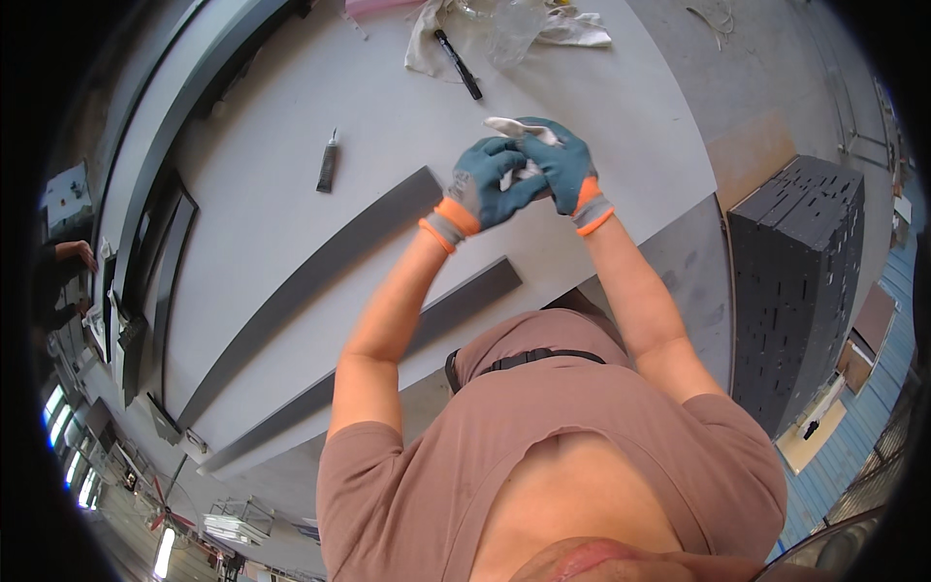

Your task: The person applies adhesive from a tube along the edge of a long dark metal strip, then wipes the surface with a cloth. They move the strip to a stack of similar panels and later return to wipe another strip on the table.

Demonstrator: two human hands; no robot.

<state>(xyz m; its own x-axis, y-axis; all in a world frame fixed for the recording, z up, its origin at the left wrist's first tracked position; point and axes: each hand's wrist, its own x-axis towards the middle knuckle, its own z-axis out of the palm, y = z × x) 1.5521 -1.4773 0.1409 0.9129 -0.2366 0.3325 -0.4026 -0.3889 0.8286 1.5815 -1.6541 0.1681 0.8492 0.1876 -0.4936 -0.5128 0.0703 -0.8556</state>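
Both my hands wear blue-green work gloves with grey and orange cuffs, and they meet above the light grey tabletop [621, 126]. My right hand [564, 158] is closed on a crumpled white cloth [524, 126], part of which sticks out past the fingers. My left hand [488, 182] has its fingers bent around the lower part of the same cloth. Just left of and below the hands, a long dark grey strip [330, 241] lies on the table. Nearer to me is a second dark grey strip [475, 293].
A small dark tube with a thin nozzle [328, 167] lies to the left. Beyond my hands are a black pen-shaped item [458, 64], a white rag [424, 44] and clear plastic [514, 31]. Right stands a dark slotted stack [795, 272]. Another person's hand [78, 254] shows far left.
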